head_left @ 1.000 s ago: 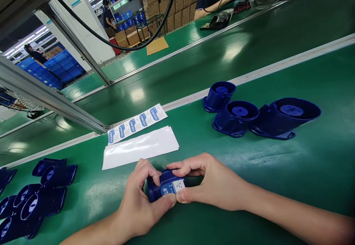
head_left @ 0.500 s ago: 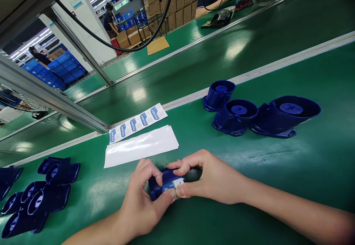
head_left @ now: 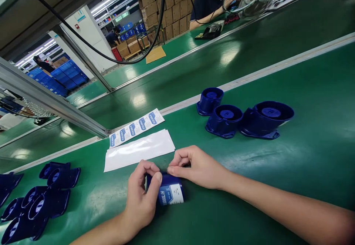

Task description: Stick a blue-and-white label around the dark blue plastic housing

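A dark blue plastic cup-shaped part (head_left: 169,179) lies on its side on the green bench, low in the middle of the head view. On its curved side is a blue and white printed label (head_left: 171,194). My left hand (head_left: 142,193) grips the part's left end, thumb on top and fingers curled behind. At the part's upper right edge, my right hand (head_left: 198,167) has thumb and fingertips pinched together; whatever lies between them is too small to make out. Beyond the hands are a strip of printed labels (head_left: 135,128) and white sheets (head_left: 140,150).
Several similar blue parts (head_left: 50,202) stand at the left. Three more blue parts (head_left: 226,121) are at the right. A metal post (head_left: 55,100) rises at the left, and a black cable (head_left: 97,50) hangs overhead. Across the belt, a person (head_left: 208,0) handles things.
My right hand has moved off the label's front to the part's upper edge, fingers now pinched. My left thumb has shifted up, showing more of the label. The view has shifted slightly.
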`<state>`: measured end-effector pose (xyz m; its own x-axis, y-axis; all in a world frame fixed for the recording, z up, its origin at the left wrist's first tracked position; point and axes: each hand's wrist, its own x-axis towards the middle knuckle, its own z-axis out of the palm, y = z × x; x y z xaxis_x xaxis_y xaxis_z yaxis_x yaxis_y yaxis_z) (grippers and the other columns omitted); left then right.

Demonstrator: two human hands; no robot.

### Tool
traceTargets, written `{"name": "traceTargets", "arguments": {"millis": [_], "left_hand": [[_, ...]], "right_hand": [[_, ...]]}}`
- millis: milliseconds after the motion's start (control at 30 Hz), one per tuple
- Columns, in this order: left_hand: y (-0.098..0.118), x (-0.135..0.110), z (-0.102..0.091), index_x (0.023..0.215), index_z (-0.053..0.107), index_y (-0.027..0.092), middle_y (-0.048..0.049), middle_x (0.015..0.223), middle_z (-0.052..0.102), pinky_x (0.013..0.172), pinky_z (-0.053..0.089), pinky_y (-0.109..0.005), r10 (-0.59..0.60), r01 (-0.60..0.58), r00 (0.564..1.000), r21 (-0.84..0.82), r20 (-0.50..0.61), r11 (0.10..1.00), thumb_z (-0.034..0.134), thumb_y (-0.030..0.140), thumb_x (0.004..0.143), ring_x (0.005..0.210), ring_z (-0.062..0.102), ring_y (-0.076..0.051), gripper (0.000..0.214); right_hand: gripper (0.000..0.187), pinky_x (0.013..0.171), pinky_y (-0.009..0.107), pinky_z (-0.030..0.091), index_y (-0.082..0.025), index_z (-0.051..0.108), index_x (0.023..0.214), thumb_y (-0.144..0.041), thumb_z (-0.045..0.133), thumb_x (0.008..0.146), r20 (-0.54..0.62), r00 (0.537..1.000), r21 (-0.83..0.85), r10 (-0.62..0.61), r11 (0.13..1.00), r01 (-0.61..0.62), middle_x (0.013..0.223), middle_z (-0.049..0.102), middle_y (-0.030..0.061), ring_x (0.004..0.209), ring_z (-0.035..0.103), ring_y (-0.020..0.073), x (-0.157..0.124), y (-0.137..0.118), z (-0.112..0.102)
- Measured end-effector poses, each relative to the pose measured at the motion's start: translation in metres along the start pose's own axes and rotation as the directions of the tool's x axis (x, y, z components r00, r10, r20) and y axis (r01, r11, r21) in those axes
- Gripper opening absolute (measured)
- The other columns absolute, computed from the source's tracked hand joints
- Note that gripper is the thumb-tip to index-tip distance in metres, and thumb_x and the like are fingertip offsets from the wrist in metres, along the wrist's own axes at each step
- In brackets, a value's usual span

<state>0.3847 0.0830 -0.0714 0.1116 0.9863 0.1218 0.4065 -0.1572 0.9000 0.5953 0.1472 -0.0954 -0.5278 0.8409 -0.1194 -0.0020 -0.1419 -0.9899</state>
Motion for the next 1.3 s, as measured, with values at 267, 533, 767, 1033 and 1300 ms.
{"name": "traceTargets", "arguments": {"millis": [267,533,767,1033,1300], "left_hand": [[-0.022,-0.008,0.002,0.108,0.061,0.024,-0.0015,0.095,0.058,0.081,0.046,-0.025,0.139,-0.139,0.99,-0.109,-0.004,0.984,0.048,0.034,0.109,0.089,0.055,-0.015,0.016],[-0.024,-0.005,0.004,0.109,0.062,0.025,-0.0012,0.093,0.059,0.081,0.047,-0.024,0.018,-0.019,1.0,-0.256,-0.007,0.966,0.05,0.044,0.108,0.087,0.055,-0.015,0.023],[-0.023,-0.004,0.006,0.118,0.058,0.025,-0.002,0.101,0.057,0.089,0.047,-0.026,-0.097,0.103,0.995,-0.36,0.035,0.927,0.053,0.046,0.107,0.096,0.053,-0.016,0.025],[-0.021,-0.006,0.005,0.117,0.056,0.025,-0.0016,0.098,0.055,0.086,0.047,-0.027,-0.084,0.095,0.995,-0.338,0.048,0.936,0.054,0.045,0.107,0.093,0.053,-0.016,0.023],[-0.019,-0.006,0.009,0.116,0.056,0.024,-0.002,0.097,0.055,0.086,0.046,-0.028,-0.061,0.074,0.997,-0.361,0.046,0.929,0.055,0.046,0.105,0.092,0.052,-0.017,0.025]], "right_hand": [[0.04,0.075,0.034,0.048,-0.017,0.071,0.086,-0.055,0.065,0.098,0.03,0.998,-0.017,-0.051,0.999,0.052,0.094,0.083,0.0104,0.084,0.07,0.0238,-0.002,-0.001,-0.003],[0.066,0.096,0.043,0.055,-0.018,0.071,0.127,-0.041,0.097,0.071,0.154,0.922,-0.4,-0.355,0.831,0.387,0.119,0.076,0.0101,0.109,0.069,0.0315,-0.018,0.004,0.011],[0.072,0.112,0.046,0.054,-0.01,0.064,0.143,-0.015,0.085,0.074,0.142,0.836,-0.649,-0.53,0.588,0.483,0.135,0.073,0.0148,0.119,0.071,0.034,-0.026,0.029,0.039],[0.071,0.117,0.05,0.05,-0.026,0.078,0.132,-0.025,0.096,0.063,0.008,0.983,-0.463,-0.185,0.87,0.167,0.133,0.075,0.0057,0.129,0.067,0.0395,-0.026,0.002,0.036],[0.008,0.079,0.03,0.055,-0.026,0.084,0.091,-0.03,0.083,0.084,0.124,0.989,-0.211,-0.08,0.972,0.105,0.084,0.077,-0.0035,0.086,0.073,0.0245,-0.018,-0.013,0.027]]}}
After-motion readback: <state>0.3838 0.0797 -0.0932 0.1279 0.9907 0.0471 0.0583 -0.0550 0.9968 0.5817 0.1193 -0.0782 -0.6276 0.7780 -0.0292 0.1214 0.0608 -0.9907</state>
